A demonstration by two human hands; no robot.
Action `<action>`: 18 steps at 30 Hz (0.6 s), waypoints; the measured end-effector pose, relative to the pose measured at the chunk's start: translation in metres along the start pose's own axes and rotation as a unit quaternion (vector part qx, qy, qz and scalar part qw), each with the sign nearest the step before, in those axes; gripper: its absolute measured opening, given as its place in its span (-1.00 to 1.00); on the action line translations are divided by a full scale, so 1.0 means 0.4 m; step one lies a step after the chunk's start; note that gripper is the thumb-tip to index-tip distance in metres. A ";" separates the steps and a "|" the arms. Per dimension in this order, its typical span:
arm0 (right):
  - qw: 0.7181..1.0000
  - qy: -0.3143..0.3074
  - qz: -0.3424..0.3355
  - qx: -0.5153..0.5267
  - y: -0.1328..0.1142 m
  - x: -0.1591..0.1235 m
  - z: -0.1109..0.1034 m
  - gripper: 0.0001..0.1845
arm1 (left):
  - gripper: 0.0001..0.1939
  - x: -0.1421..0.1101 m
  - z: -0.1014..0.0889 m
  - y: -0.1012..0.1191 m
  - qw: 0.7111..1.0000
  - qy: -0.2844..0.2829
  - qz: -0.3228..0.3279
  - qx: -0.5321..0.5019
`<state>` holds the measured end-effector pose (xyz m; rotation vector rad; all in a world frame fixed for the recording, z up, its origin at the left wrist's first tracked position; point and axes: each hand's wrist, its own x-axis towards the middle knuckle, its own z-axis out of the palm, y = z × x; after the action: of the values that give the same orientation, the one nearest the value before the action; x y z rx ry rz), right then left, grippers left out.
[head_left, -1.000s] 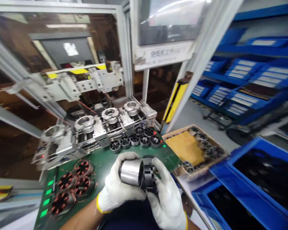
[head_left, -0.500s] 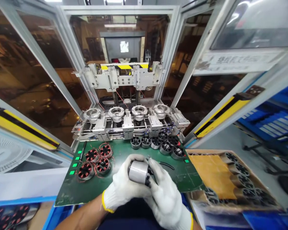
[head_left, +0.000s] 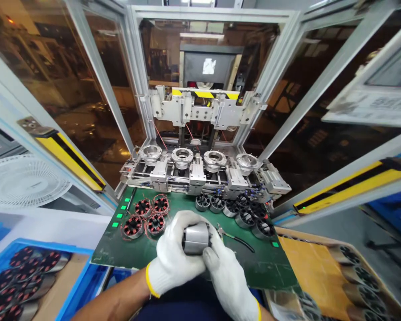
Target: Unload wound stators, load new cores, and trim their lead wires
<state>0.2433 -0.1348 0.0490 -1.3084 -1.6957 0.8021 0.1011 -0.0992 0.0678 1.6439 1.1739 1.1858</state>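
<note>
Both my left hand [head_left: 173, 254] and my right hand [head_left: 229, 281], in white knit gloves with yellow cuffs, are shut around a silver metal cylinder [head_left: 196, 238], likely a motor housing. Its ends are mostly hidden by my fingers. Just beyond my right hand lie black-handled side cutters [head_left: 235, 240] on the green work mat [head_left: 270, 267]. Several copper-wound stators [head_left: 143, 207] sit to the left, and several slotted dark-and-silver cores [head_left: 232, 208] stand in a cluster ahead of my hands.
A machine with several round silver fixtures [head_left: 182, 158] stands behind the mat, inside an aluminium-framed glass enclosure [head_left: 207, 13]. A cardboard box [head_left: 314, 276] of cylinders is at lower right, and a blue crate [head_left: 36, 285] of wound parts is at lower left.
The view has swung left and levelled. The cylinder has turned in my hands, and its black slotted end no longer shows. The side cutters now lie fully visible.
</note>
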 end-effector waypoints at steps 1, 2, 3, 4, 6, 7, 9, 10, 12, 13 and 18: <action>1.000 0.002 0.003 0.007 -0.002 0.014 0.008 -0.48 | -0.44 0.002 -0.008 -0.003 1.000 0.017 0.006 0.004; 1.000 -0.001 0.004 0.015 -0.003 0.029 0.014 -0.49 | -0.43 0.002 -0.019 -0.008 1.000 0.028 0.005 0.002; 1.000 -0.007 0.000 0.026 -0.004 0.044 0.019 -0.50 | -0.38 0.000 -0.033 -0.014 0.999 0.033 -0.006 -0.006; 0.999 -0.015 -0.009 0.039 -0.005 0.059 0.022 -0.51 | -0.28 -0.004 -0.049 -0.021 0.999 0.037 -0.022 -0.022; 0.997 -0.032 -0.037 0.065 -0.005 0.088 0.030 -0.53 | 0.01 -0.015 -0.082 -0.040 0.996 0.046 -0.039 -0.058; 0.995 -0.044 -0.051 0.077 -0.006 0.101 0.036 -0.54 | 0.15 -0.022 -0.095 -0.051 0.996 0.057 -0.027 -0.067; 0.989 -0.078 -0.060 0.108 -0.007 0.127 0.052 -0.53 | 0.28 -0.030 -0.112 -0.072 0.993 0.087 0.048 -0.057; 0.985 -0.100 -0.055 0.126 -0.009 0.142 0.061 -0.52 | 0.29 -0.031 -0.117 -0.081 0.991 0.092 0.093 -0.040; 0.975 -0.158 -0.041 0.148 -0.021 0.183 0.073 -0.49 | 0.32 -0.029 -0.127 -0.097 0.986 0.088 0.142 -0.009; 0.972 -0.184 -0.040 0.143 -0.031 0.211 0.075 -0.48 | 0.34 -0.028 -0.135 -0.104 0.985 0.087 0.147 0.000; 0.975 -0.170 -0.129 -0.054 -0.111 0.449 0.056 -0.58 | 0.00 -0.076 -0.217 -0.178 0.985 0.158 0.059 0.042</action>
<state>0.1833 0.0278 0.1178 -1.0308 -2.1551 0.8218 -0.0034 -0.1027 0.0168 1.6471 1.3512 1.5331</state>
